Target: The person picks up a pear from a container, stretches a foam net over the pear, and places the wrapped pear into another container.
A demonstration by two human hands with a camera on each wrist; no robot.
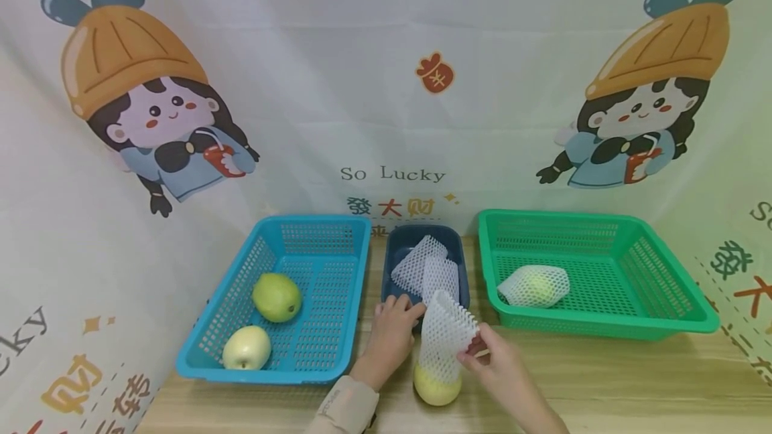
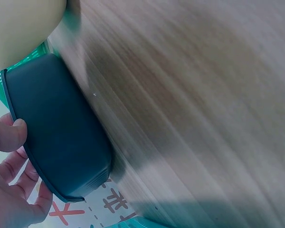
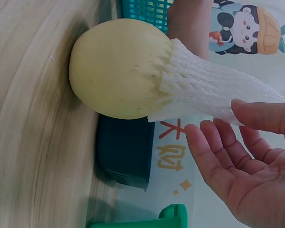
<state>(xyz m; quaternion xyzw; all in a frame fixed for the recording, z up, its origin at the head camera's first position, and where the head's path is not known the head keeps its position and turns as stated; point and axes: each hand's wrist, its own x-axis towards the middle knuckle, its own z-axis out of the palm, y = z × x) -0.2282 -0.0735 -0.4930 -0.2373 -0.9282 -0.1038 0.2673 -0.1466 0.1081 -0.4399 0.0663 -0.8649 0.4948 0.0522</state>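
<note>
To the left of the left hand [image 1: 395, 327] stands a blue basket [image 1: 326, 293], in which lie a green fruit [image 1: 276, 297] and, closer to the person, a pale yellow fruit [image 1: 246, 348]. To the right of the right hand [image 1: 497, 360] and farther forward stands a green basket [image 1: 615, 286], with one netted fruit [image 1: 533, 285] at the side nearer to this hand. Both baskets are on a wooden table [image 1: 633, 380], and beyond the hands there hangs a white cloth [image 1: 362, 99], which has two printed cartoon figures [image 1: 159, 109] in orange hats and, between them, a red pouch print [image 1: 437, 74] above the words "So Lucky" [image 1: 392, 173].
</note>
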